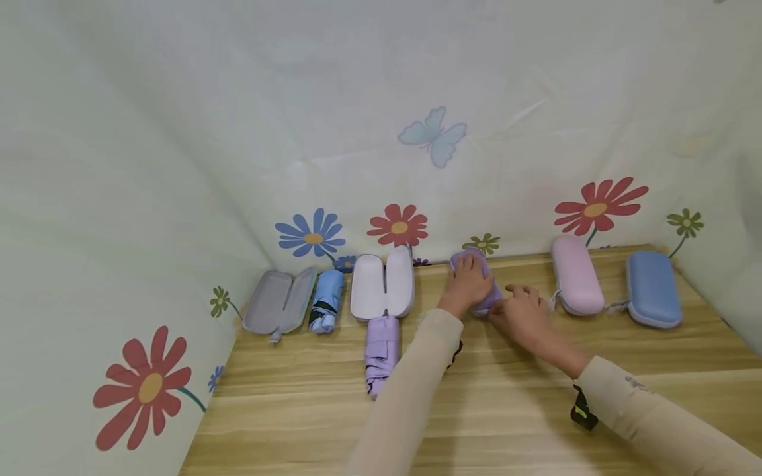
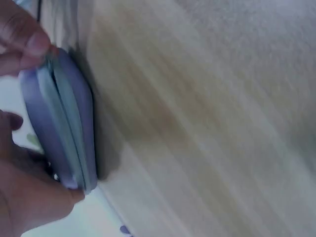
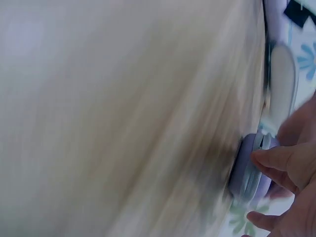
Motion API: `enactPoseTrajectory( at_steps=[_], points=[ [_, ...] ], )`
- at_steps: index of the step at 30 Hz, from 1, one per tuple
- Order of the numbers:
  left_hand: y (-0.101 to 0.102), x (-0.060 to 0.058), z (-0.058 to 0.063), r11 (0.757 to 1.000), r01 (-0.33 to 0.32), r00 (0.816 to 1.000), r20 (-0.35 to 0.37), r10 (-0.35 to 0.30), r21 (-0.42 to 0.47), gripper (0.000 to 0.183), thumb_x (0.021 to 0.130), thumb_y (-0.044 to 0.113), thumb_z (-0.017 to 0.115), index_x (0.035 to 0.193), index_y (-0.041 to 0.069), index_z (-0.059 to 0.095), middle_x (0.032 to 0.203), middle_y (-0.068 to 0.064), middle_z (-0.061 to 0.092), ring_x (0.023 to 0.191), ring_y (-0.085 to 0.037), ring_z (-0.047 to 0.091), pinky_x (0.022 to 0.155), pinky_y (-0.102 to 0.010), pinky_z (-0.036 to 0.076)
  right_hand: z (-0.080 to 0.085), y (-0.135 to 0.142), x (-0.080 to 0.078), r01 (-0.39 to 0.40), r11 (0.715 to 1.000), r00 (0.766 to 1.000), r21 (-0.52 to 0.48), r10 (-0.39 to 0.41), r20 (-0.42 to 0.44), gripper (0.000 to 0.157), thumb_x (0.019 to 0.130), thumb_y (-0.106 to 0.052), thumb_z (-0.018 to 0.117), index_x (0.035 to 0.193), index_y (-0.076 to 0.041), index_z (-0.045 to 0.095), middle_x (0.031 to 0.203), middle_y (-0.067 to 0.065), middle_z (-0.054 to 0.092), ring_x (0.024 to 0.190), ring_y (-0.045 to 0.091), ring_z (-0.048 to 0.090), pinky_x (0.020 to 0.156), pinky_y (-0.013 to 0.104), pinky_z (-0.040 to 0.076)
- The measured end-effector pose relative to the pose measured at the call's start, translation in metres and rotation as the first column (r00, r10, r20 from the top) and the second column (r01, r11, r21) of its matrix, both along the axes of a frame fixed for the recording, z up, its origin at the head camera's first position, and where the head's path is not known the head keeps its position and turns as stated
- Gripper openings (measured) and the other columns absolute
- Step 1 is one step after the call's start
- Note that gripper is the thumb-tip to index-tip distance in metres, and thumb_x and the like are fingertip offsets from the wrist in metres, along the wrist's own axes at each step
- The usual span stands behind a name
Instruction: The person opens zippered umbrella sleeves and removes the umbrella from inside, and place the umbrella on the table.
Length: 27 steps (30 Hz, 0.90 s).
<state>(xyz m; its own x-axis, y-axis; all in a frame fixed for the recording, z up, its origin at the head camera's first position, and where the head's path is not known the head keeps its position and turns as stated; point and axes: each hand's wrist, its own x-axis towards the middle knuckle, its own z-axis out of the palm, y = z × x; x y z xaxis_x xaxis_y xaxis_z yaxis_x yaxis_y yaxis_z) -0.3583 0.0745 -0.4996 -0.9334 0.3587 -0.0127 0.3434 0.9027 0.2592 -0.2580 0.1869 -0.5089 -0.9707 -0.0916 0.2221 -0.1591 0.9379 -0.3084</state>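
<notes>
"Now, where does the purple, rounded, hard-looking zip case [image 2: 59, 121] lie?"

"Right of centre in the head view, near the back of the striped wood-grain table [image 1: 506, 423]. The left hand [image 1: 469, 285] grips it with bent fingers. The right hand [image 1: 524, 320] pinches its near end, at the pale zip band [image 2: 74, 143]; whether a pull tab lies between those fingertips cannot be told."

"How should it handle?"

"Probably light; the shell is likely firm, slightly yielding, a little slippery, hardly fragile. Its contents, if any, are hidden."

"And the best hold?"

"Presumably across the long sides, leaving the band free for fingertips."
</notes>
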Motion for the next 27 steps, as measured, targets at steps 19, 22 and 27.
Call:
enactPoseTrajectory(
  at_steps=[19, 22, 27],
  points=[
    [0.003, -0.001, -0.02, 0.988, -0.029, 0.996, -0.091, 0.015, -0.15, 0.062, 0.101, 0.045, 0.02, 0.153, 0.012, 0.012, 0.159, -0.004, 0.011, 0.146, -0.021, 0.007, 0.114, -0.041, 0.019, -0.003, 0.017, -0.001, 0.024, 0.997, 0.995, 0.079, -0.016, -0.096, 0.005, 0.082, -0.02, 0.072, 0.077, -0.021, 0.073, 0.134, 0.02, 0.047, 0.126, 0.049, 0.03, 0.092, 0.07, 0.025],
    [0.002, -0.002, -0.022, 0.988, -0.013, 0.997, -0.082, 0.001, -0.155, 0.063, 0.101, 0.045, 0.019, 0.153, 0.011, 0.01, 0.159, -0.006, 0.008, 0.146, -0.022, 0.005, 0.115, -0.042, 0.017, -0.006, 0.02, -0.008, 0.026, 0.995, 0.994, 0.096, -0.016, -0.109, 0.005, 0.082, -0.02, 0.071, 0.078, -0.02, 0.073, 0.133, 0.02, 0.047, 0.125, 0.05, 0.032, 0.093, 0.069, 0.025],
    [0.002, -0.003, -0.023, 0.989, -0.015, 0.994, -0.109, -0.001, -0.145, 0.061, 0.101, 0.043, 0.024, 0.153, 0.011, 0.015, 0.159, -0.006, 0.012, 0.145, -0.023, 0.008, 0.114, -0.042, 0.019, -0.005, 0.023, -0.019, 0.034, 0.995, 0.995, 0.097, -0.024, -0.096, 0.004, 0.082, -0.023, 0.073, 0.079, -0.019, 0.073, 0.133, 0.021, 0.047, 0.124, 0.051, 0.033, 0.092, 0.07, 0.026]
  ],
)
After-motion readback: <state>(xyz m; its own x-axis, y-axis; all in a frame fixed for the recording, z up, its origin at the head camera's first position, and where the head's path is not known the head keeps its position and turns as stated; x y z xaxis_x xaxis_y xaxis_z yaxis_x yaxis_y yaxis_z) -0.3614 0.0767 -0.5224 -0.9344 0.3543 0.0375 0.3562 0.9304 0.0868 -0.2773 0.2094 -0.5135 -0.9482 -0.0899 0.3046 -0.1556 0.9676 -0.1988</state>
